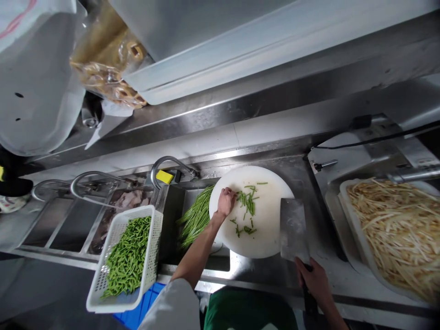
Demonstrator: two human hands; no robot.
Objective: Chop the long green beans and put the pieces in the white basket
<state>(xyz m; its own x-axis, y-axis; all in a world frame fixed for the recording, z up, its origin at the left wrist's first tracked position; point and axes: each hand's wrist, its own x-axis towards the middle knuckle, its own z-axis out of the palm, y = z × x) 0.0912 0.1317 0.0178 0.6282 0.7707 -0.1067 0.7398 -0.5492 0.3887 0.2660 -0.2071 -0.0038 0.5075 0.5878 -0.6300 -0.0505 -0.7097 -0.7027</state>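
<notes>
My left hand [226, 201] rests at the left side of a round white cutting board [271, 192], its fingers curled together. What they hold, if anything, is hidden. Just right of the fingertips lie short cut green pieces [248, 201], with a few more scattered lower on the board. My right hand [314, 280] grips the black handle of a cleaver [294, 227], whose broad blade overlaps the board's right edge. Long, thin green stalks [197, 220], perhaps long beans, lie in the sink left of the board and reach under its edge.
A white perforated basket [153, 247] of cut green pieces stands over the sinks at left. Curved faucets [168, 159] and a yellow sponge [164, 176] are behind. At right is a tub of bean sprouts [395, 224]. A metal shelf [213, 120] with a bagged food package [110, 68] runs above.
</notes>
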